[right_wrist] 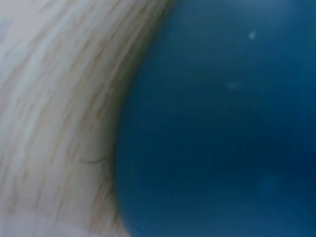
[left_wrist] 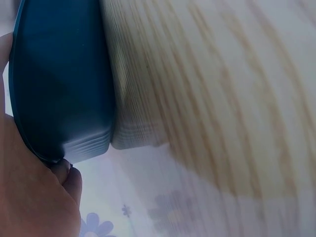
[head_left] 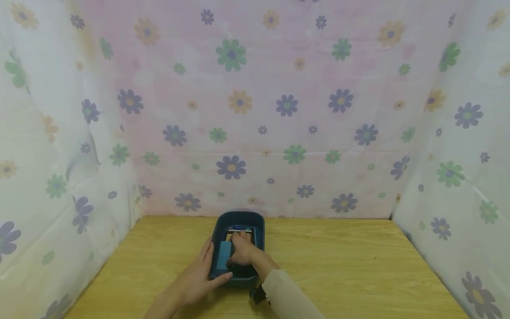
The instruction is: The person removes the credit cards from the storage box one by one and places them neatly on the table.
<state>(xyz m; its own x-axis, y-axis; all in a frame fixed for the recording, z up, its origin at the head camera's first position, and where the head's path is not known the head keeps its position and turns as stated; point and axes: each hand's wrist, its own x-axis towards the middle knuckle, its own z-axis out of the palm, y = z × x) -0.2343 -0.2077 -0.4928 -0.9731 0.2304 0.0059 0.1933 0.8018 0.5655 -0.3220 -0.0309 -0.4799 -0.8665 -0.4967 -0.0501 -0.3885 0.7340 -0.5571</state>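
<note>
A dark blue plastic bin (head_left: 260, 221) with rounded corners stands on the table. My left hand (head_left: 195, 270) holds it at the near left corner, fingers along the left side and thumb at the near rim; the left wrist view shows the bin's wall (left_wrist: 64, 74) beside the hand (left_wrist: 39, 187). Inside the bin is my right hand (head_left: 244, 251), its fingers bent downward among the contents. What its fingertips touch is hidden. Left of it lies a light blue block-like object (head_left: 225, 254). The right wrist view is filled mostly by the blurred bin wall (right_wrist: 212, 123).
A wood-grain table (head_left: 338, 261) extends on both sides of the bin. Flower-patterned sheets (head_left: 263, 79) hang behind and at both sides. Several small items lie in the bin's far part, among them a blue one (head_left: 237, 227). A black device (head_left: 257, 294) sits at the right wrist.
</note>
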